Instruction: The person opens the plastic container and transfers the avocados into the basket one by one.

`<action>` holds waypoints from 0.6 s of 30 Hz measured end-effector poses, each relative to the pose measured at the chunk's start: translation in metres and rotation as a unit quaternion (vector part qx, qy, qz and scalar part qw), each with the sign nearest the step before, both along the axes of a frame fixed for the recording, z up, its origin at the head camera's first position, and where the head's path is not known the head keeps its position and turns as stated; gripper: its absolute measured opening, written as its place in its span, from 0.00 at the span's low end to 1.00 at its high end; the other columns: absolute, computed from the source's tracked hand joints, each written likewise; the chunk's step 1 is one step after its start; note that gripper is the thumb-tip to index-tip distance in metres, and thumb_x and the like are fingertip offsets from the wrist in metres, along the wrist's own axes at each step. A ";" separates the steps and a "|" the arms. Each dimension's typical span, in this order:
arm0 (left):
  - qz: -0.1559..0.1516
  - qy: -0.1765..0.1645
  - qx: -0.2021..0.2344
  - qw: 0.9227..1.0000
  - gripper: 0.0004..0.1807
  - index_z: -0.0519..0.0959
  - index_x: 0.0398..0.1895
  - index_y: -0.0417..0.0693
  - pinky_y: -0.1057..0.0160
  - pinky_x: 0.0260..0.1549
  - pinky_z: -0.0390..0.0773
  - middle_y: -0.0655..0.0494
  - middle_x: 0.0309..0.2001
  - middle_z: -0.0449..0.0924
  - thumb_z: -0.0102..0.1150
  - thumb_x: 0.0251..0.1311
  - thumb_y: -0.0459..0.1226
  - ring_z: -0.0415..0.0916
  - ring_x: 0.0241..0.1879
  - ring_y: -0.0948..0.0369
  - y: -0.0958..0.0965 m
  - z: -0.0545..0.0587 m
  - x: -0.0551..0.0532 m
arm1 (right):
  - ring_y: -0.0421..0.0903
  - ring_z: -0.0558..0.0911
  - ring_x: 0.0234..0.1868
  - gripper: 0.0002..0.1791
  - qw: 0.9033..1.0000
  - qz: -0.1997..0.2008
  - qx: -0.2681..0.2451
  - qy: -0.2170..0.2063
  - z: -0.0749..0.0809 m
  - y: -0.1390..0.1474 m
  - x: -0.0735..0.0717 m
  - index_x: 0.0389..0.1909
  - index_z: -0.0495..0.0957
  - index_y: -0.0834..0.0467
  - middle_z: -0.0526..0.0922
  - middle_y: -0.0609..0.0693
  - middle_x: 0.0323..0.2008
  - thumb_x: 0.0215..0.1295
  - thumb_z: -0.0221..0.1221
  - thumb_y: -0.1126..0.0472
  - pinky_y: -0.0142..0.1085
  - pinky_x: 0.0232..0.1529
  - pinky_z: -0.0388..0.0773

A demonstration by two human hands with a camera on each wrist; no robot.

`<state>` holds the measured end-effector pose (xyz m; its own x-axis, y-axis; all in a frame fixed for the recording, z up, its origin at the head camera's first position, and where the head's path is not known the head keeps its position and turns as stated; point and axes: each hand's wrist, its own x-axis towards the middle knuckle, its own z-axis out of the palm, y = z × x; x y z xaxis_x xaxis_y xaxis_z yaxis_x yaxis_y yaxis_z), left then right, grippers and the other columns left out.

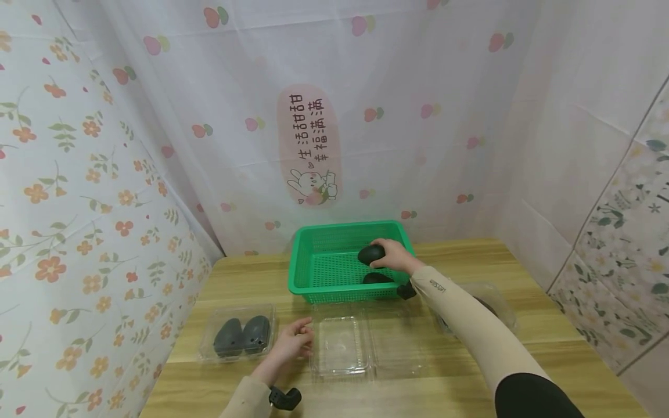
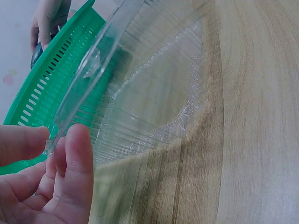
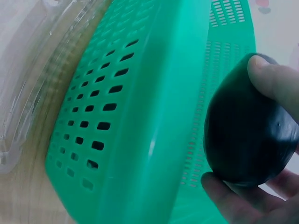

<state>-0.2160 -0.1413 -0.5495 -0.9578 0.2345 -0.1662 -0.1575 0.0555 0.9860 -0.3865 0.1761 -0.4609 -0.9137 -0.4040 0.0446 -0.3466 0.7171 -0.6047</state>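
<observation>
Right hand [image 1: 394, 256] has thumb and fingers curled round the dark oval piece [image 1: 370, 254], over the green basket [image 1: 324, 288]. Left hand [image 1: 294, 341] pinches the clear box [image 1: 342, 345] edge. I'd clear the rim, keep the box steady.

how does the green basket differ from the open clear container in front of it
The green basket has opaque, slotted walls; the clear container is see-through. The basket stands taller than the container. The basket has a dark item lying inside; the container shows nothing inside. Both are open and rest on the wooden table.
</observation>
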 end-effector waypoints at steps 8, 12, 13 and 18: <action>0.005 -0.008 -0.001 1.000 0.29 0.56 0.68 0.23 0.66 0.26 0.80 0.53 0.37 0.70 0.49 0.67 0.27 0.73 0.31 0.60 0.001 0.001 0.000 | 0.59 0.75 0.53 0.38 0.999 -0.030 -0.004 -0.015 -0.002 0.002 -0.001 0.67 0.65 0.63 0.73 0.64 0.58 0.59 0.68 0.54 0.51 0.49 0.75; 0.007 -0.011 -0.005 1.000 0.28 0.57 0.68 0.24 0.66 0.26 0.80 0.53 0.37 0.70 0.49 0.67 0.27 0.73 0.31 0.60 0.001 0.001 -0.001 | 0.59 0.75 0.54 0.39 0.999 -0.036 0.001 -0.016 -0.003 0.002 -0.003 0.67 0.65 0.64 0.73 0.64 0.57 0.59 0.68 0.53 0.51 0.49 0.75; 0.007 -0.011 -0.006 1.000 0.28 0.57 0.68 0.24 0.66 0.26 0.80 0.53 0.37 0.70 0.50 0.67 0.27 0.73 0.31 0.60 0.001 0.000 -0.001 | 0.60 0.75 0.54 0.39 0.999 -0.038 0.001 -0.015 -0.003 0.002 -0.003 0.67 0.65 0.64 0.73 0.64 0.57 0.59 0.68 0.53 0.52 0.50 0.75; 0.008 -0.013 -0.003 1.000 0.28 0.57 0.67 0.24 0.65 0.26 0.80 0.53 0.36 0.70 0.50 0.67 0.27 0.73 0.32 0.60 0.000 -0.002 -0.001 | 0.60 0.75 0.55 0.38 0.999 -0.044 0.007 -0.016 -0.006 0.002 -0.002 0.67 0.65 0.65 0.73 0.64 0.58 0.59 0.67 0.54 0.52 0.52 0.74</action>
